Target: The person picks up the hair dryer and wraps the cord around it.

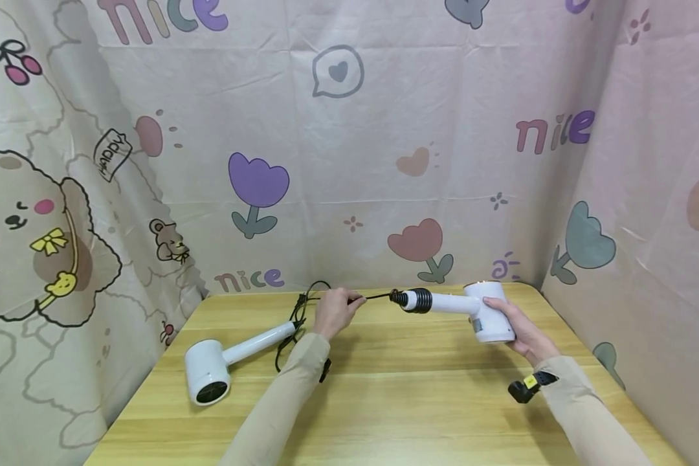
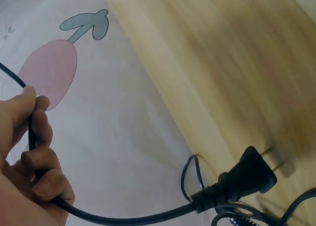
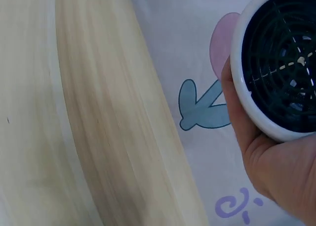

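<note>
My right hand (image 1: 523,329) grips the barrel of a white hair dryer (image 1: 489,323), lifted over the right side of the table, its handle pointing left. Black cord coils (image 1: 422,300) are wound round the handle's end. From there the power cord (image 1: 378,296) runs across to my left hand (image 1: 334,312), whose fingers curl round it. Beyond that hand, in the left wrist view, the cord ends in a black two-pin plug (image 2: 247,174). The right wrist view shows the held dryer's dark round grille (image 3: 284,63) close up, with fingers behind its white rim.
A second white hair dryer (image 1: 206,370) lies on the left of the wooden table (image 1: 402,401), its handle toward the middle. Its bundled black cord (image 1: 278,353) lies just left of my left hand. A printed curtain (image 1: 338,162) hangs behind and along both sides.
</note>
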`<control>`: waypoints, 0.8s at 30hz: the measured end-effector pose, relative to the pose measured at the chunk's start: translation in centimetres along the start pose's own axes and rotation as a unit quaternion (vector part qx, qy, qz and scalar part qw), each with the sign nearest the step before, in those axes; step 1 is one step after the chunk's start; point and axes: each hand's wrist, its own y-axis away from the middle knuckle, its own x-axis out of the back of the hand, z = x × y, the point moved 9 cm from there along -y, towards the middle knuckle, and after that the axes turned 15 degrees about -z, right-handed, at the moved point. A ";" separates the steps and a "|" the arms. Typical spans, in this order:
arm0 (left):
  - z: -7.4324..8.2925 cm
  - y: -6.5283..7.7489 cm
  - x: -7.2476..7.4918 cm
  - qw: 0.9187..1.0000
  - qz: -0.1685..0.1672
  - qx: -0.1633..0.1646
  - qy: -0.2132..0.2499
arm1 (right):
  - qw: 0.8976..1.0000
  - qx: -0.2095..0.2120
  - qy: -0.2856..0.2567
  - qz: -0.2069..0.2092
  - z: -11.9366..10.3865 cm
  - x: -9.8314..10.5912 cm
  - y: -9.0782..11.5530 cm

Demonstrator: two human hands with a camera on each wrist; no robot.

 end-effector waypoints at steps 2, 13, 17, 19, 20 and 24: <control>0.1 0.0 -0.4 1.000 -0.011 0.002 -0.005 | 0.999 -0.007 -0.031 -0.009 0.2 -0.3 -0.2; 1.7 0.0 -1.7 0.997 -0.053 -0.015 -0.053 | 0.966 -0.022 -0.257 0.010 0.5 -1.5 -1.0; 2.1 0.0 -2.0 0.996 -0.060 -0.026 -0.054 | 0.956 -0.020 -0.288 0.042 0.6 -1.5 -1.3; 2.3 0.1 -2.2 0.996 -0.064 -0.033 -0.053 | 0.953 -0.019 -0.298 0.051 0.7 -1.5 -1.4; 2.5 0.1 -2.3 0.996 -0.068 -0.036 -0.054 | 0.949 -0.023 -0.308 0.055 0.9 -1.6 -1.5; 3.1 0.2 -2.7 0.994 -0.085 -0.051 -0.051 | 0.943 -0.031 -0.323 0.078 1.3 -1.4 -1.4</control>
